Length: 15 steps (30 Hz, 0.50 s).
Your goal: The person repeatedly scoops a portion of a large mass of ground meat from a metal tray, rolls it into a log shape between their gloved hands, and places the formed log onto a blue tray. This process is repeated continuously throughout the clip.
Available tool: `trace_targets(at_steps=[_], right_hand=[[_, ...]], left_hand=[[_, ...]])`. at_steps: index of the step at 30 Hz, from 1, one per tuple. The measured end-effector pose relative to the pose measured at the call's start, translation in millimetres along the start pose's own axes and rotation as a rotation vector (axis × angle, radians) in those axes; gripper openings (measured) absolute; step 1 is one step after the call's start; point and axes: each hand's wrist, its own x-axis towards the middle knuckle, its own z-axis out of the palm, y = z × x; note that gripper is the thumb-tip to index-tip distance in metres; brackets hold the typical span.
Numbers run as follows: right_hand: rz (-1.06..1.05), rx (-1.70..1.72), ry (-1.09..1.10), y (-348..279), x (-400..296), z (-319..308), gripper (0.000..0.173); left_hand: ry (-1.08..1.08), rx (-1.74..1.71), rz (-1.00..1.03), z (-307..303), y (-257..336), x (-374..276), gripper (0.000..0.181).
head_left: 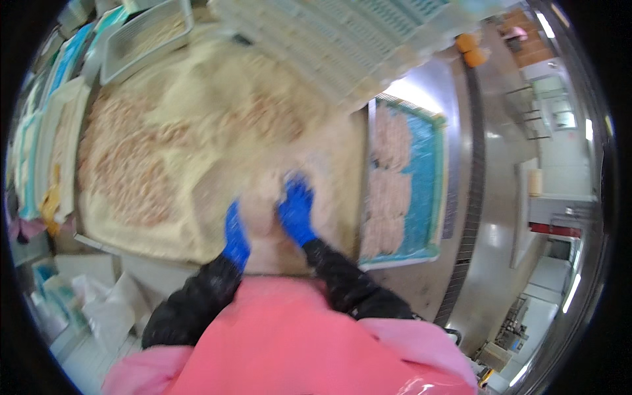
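Observation:
My left hand [237, 234], in a blue glove, is edge-on at the near side of a shallow worktable [345, 197] dusted with pale coating powder. Its fingers point away from me and their grip is hidden. Just to the right, my right hand [297, 210], also gloved, is over the thinly dusted surface. Something whitish is at its fingertips, too blurred to name or to tell whether it is held. Left of both hands, loose pinkish raw pieces [133, 173], apparently meat, are mixed with the powder. A mound of powder [197, 94] rises farther back.
Right of the table, a blue-lined tray [425, 197] holds rows of pale pink pieces [387, 197]. Stacked plastic crates [340, 44] overhang the back right. A white perforated basket [111, 57] stands back left; a long white tray [74, 108] borders the left edge.

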Motion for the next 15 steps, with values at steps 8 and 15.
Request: trace_targets(at_steps=[8,15], right_hand=[[-0.281,0.165,-0.101,-34.0,-25.2,-17.8,0.063],[-0.174,0.241,0.0,-21.4,-35.5,5.0,0.053]], left_hand=[[0.076,-0.947,-0.332,-3.8,-59.3,-16.1,0.045],[-0.016,-0.744,-0.425,17.5,-44.6,-16.8,0.042]])
